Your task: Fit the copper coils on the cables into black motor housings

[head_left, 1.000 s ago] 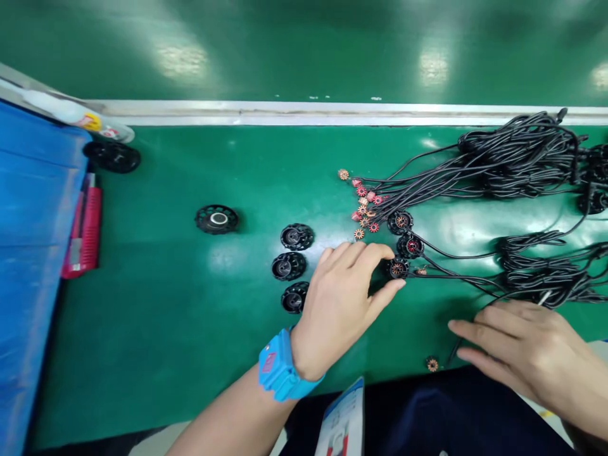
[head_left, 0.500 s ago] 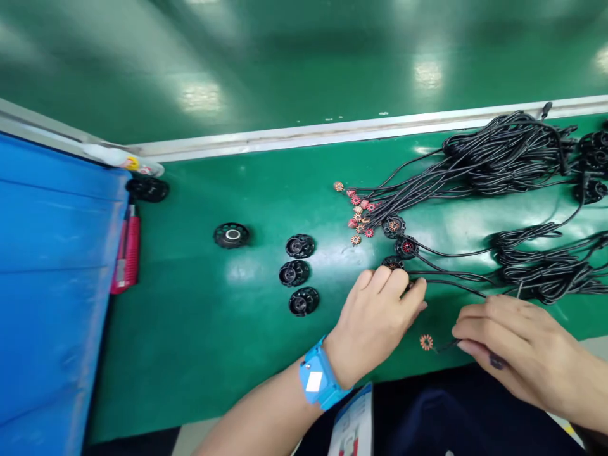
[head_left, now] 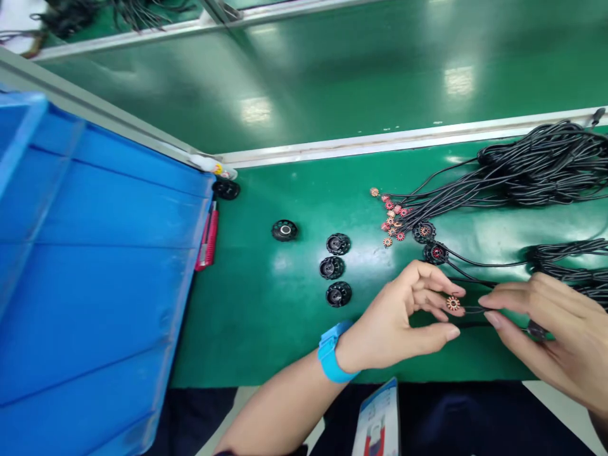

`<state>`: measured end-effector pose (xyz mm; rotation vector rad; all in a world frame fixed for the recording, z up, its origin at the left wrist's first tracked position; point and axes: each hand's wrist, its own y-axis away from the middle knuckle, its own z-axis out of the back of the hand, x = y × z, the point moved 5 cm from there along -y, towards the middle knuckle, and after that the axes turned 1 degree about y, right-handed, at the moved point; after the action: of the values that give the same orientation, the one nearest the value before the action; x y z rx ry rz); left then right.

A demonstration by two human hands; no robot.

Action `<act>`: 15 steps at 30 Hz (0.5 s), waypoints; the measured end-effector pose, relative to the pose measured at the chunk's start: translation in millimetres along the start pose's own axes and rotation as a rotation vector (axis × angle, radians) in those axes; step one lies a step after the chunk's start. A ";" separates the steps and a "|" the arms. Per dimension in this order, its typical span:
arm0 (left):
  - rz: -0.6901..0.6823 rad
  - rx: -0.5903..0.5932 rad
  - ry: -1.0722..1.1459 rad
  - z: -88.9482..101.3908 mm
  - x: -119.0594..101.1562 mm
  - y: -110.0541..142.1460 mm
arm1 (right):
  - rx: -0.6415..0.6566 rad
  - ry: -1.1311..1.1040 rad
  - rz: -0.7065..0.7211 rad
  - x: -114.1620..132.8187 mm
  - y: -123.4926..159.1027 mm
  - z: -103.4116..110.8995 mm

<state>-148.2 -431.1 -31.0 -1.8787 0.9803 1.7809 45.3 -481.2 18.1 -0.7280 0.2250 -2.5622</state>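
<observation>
1. Left hand (head_left: 401,320): spread, thumb stretched clear of the curled fingers. It has come off the hub row and over to the coil. Fingertips sit right at the coil; can't tell whether they grip it.
2. Right hand (head_left: 553,323): thumb and index pinching the black lead (head_left: 475,310) just behind the coil, at 3 o'clock from it. A dark knob (head_left: 536,328) sits under the palm; can't make out what it is.
3. Copper coil (head_left: 453,303): main change. Was down near the counter's front edge half a second ago, now between both hands, face visible. My read: pick-up done, coil being oriented, not seated in anything yet.
4. 11 o'clock from coil: two coil-filled hubs (head_left: 430,243), near. A third was there earlier; Left hand now blocks that spot. Loose coils (head_left: 392,218) beyond.
5. Between 9 and 10: three bare hubs (head_left: 335,268) on the counter (head_left: 251,316), lined up, unchanged.
6. 1 o'clock: cable bundle (head_left: 541,164), undisturbed.
7. View swung left, so more blue bin (head_left: 118,272) at 9.
</observation>
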 end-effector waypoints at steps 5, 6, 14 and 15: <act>0.081 -0.010 0.490 -4.5 10.8 -2.6 | -0.003 -0.018 0.034 2.2 -4.6 2.0; 0.085 -0.031 0.539 -4.5 11.7 -2.4 | -0.001 -0.027 0.043 3.2 -7.1 2.4; 0.003 -0.079 0.599 -2.6 5.1 -0.6 | -0.023 -0.066 0.044 12.9 -32.3 0.8; -0.029 -0.089 0.572 -1.5 3.3 -0.5 | -0.020 -0.068 0.045 14.2 -33.5 -0.7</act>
<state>-146.9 -432.5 -34.1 -2.5148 1.0552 1.3023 21.2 -458.5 33.2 -0.8073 0.2417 -2.4917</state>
